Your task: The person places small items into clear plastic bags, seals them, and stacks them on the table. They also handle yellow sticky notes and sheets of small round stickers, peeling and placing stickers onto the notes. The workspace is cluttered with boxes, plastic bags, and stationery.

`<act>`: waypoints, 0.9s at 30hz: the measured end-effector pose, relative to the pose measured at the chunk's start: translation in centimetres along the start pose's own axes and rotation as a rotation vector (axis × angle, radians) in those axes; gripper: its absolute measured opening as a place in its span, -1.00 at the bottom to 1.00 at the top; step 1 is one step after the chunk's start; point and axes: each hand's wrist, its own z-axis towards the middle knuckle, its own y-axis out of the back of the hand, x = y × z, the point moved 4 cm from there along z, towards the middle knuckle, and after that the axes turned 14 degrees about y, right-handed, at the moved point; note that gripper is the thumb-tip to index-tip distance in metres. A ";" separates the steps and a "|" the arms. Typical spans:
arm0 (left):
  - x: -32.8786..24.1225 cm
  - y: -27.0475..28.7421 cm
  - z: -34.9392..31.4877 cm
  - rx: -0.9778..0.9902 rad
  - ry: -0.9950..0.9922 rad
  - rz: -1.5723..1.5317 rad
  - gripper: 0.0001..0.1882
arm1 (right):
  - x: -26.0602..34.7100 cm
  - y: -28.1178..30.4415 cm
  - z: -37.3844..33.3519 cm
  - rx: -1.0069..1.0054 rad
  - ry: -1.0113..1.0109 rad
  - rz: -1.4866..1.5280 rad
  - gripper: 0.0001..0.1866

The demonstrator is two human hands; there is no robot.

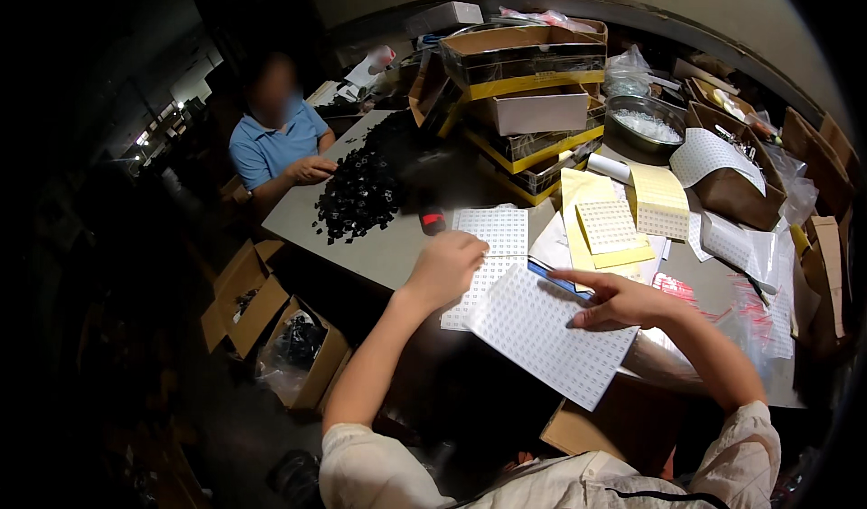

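Observation:
A white sheet of small printed labels (551, 337) lies tilted over the table's near edge. My right hand (623, 299) is above it, index finger stretched out and thumb apart, touching the sheet or just over it. Further left, a second white label sheet (495, 229) lies flat, partly under the first. My left hand (447, 267) is at its left side, fingers curled together with the tips on the paper. Whatever they pinch is too small or hidden to see. A blue strip (569, 279) shows beneath the tilted sheet, near my right fingertips.
Yellow label sheets (607, 226) lie beyond my right hand. Stacked cardboard boxes (524, 57) and a metal bowl (646, 122) of clear pieces stand behind. A pile of black parts (361, 184) lies left, near a person in blue (275, 148). Open cartons (307, 355) stand on the floor.

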 end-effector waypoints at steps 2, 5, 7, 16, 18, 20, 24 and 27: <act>-0.2 -1.3 0.9 0.144 -0.087 0.198 -0.86 | -0.3 0.1 -0.2 0.074 0.072 -0.063 -0.42; -0.3 -2.8 1.7 0.285 -0.194 0.361 -0.89 | -0.8 0.7 0.4 0.084 -0.038 -0.099 -0.47; -0.1 -3.3 2.2 0.352 -0.242 0.444 -0.88 | -1.0 1.1 0.4 0.015 -0.049 -0.048 -0.50; 2.9 -2.6 3.7 0.278 0.531 -0.030 -0.77 | -1.5 -2.0 3.8 -0.265 0.111 0.287 -0.65; 1.2 -2.7 3.5 0.281 0.516 -0.081 -0.66 | -3.5 -2.1 4.2 -0.310 0.180 0.326 -0.59; -0.9 -2.6 3.1 0.349 0.551 -0.037 -0.54 | -3.8 -2.3 4.2 -0.329 0.188 0.236 -0.53; -3.3 -2.7 -2.0 0.362 0.564 0.023 -0.26 | 1.0 -2.8 4.9 -0.029 0.181 -0.779 -0.40; -5.0 -3.6 -2.7 0.208 0.450 0.038 -0.38 | 1.4 -0.2 8.0 -0.317 0.556 -1.291 -0.48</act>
